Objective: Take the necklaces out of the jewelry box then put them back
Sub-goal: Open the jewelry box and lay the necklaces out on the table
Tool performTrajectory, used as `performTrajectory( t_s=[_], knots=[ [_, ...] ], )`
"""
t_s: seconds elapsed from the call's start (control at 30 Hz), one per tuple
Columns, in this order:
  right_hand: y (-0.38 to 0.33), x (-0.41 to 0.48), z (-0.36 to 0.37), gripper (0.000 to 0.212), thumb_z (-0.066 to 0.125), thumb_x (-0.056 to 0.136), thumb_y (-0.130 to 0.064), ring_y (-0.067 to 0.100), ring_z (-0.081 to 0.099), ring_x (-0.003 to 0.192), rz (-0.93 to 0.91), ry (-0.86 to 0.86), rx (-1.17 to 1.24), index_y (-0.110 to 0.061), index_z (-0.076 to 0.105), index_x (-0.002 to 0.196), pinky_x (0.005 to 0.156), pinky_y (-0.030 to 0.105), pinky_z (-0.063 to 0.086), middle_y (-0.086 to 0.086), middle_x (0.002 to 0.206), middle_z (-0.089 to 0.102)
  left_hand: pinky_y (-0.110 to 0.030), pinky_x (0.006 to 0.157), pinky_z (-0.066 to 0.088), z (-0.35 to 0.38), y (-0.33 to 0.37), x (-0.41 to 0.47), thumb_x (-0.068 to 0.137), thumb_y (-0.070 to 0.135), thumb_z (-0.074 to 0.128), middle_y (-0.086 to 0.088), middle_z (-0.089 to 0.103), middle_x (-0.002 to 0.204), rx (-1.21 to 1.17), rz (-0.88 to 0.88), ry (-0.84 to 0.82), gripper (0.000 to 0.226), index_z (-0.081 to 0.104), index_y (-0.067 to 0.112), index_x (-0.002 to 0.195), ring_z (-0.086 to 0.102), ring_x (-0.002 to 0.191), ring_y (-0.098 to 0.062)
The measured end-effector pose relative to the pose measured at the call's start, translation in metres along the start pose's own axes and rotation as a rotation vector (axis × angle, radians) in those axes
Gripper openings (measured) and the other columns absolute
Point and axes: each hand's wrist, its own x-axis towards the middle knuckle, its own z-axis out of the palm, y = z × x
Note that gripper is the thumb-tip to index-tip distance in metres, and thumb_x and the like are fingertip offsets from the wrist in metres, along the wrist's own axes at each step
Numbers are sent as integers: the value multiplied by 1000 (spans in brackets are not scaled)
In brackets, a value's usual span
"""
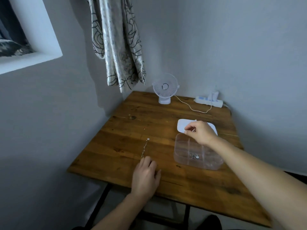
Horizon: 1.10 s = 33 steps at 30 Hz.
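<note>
Left hand (146, 177) rests knuckles-up on the desk (191, 193), fingertips at the near end of a straightened necklace (144, 148), apparently steadying it; a pinch cannot be told. A coiled necklace (194, 156) sits in the clear jewelry box (181, 161). Right hand (200, 132), above its far compartments, pinches seemingly a fine chain (193, 130); white lid (181, 124) lies beyond.

grey walls (232, 47) | window (15, 30) (left) | patterned curtain (118, 47) | wooden table (132, 130)

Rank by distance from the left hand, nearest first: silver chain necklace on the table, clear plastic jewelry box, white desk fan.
1. Silver chain necklace, just ahead of the left hand.
2. Clear plastic jewelry box, to its right.
3. White desk fan, at the far edge.
</note>
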Motion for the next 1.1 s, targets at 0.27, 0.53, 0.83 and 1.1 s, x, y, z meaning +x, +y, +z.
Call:
performTrajectory(
  t_s=[0.27,0.53,0.83,1.1],
  knots=[
    [44,-41,-22,6,73,80,-27,8,63,81,40,-249,-210,-32,73,79,75,32,54,-13,86,69,-28,105,36,27,42,25,94,36,49,3,35,146,3,138,-149,59,23,24,146,36,127,-13],
    [44,-41,-6,21,76,77,-35,5,51,70,-86,-326,-373,-29,75,97,62,20,36,-20,69,53,-34,108,27,44,39,22,96,41,39,4,25,155,36,142,-166,63,10,28,151,31,133,-13],
    [51,-37,7,9,73,81,-35,5,55,80,-76,-266,-365,-30,74,89,100,44,40,-16,84,62,-31,108,25,45,37,21,96,41,41,6,27,155,8,129,-146,63,10,30,151,31,134,-11],
    [45,-37,6,19,76,77,-36,12,55,85,-36,-322,-440,-27,73,94,101,48,34,-19,71,51,-30,110,22,43,40,21,97,41,40,7,26,155,-9,116,-153,63,10,30,151,29,135,-10]
  ],
)
